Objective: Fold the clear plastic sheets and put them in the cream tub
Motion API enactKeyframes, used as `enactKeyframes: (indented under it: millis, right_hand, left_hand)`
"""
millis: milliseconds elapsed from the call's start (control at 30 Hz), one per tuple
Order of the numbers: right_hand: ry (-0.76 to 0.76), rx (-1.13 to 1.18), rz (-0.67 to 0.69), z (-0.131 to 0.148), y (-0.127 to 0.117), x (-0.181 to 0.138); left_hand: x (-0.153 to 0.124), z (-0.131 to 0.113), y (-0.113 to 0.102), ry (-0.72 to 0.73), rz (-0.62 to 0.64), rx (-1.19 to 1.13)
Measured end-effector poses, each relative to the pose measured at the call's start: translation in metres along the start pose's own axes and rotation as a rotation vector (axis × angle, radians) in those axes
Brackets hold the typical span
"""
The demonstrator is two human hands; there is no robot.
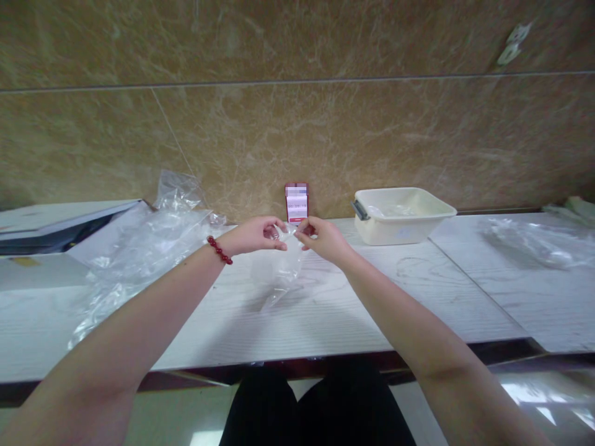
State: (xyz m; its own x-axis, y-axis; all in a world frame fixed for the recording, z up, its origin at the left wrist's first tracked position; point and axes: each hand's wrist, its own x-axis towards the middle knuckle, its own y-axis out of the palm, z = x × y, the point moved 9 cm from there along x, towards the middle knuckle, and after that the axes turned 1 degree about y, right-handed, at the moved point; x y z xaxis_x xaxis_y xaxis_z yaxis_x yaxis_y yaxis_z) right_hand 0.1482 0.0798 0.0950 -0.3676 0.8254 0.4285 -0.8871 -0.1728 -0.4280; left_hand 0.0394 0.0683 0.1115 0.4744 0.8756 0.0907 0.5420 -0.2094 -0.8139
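Note:
A clear plastic bag (284, 267) hangs between my hands in front of me, its lower end close to the white tabletop. My right hand (320, 238) pinches the upper edge of this bag between thumb and fingers. At the bag's upper left, my left hand (255, 236) curls its fingers and thumb around the thin plastic, with a gap between thumb tip and forefinger. A red bead bracelet (219, 250) circles my left wrist. Whether anything lies inside the bag is too faint to make out.
Behind my hands, a phone (297, 210) showing a timer leans against the marble wall. A cream plastic bin (403, 229) with a grey handle stands to its right. Clear bags (144, 248) are heaped beside a white box (41, 269) at left; more plastic bags (543, 243) lie far right.

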Motion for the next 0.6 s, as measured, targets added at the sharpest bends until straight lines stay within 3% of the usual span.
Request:
enactKeyframes:
  millis: [167, 300, 400, 500, 600]
  right_hand:
    - [0.146, -0.059, -0.032, -0.027, -0.019, 0.019]
    - [0.154, -0.115, -0.066, -0.033, -0.028, 0.038]
    - [0.063, -0.247, -0.15, -0.025, -0.039, 0.05]
    - [-0.042, -0.339, -0.214, -0.01, -0.047, 0.052]
    - [-0.115, -0.35, -0.232, 0.004, -0.051, 0.043]
  left_hand:
    - [0.007, 0.044, 0.002, -0.139, 0.063, -0.088]
    - [0.017, 0.073, -0.013, -0.256, -0.106, -0.262]
    - [0.024, 0.079, -0.028, -0.232, -0.301, -0.457]
    - [0.025, 0.074, -0.044, -0.12, -0.486, -0.576]
    - [0.019, 0.06, -0.052, -0.004, -0.548, -0.515]
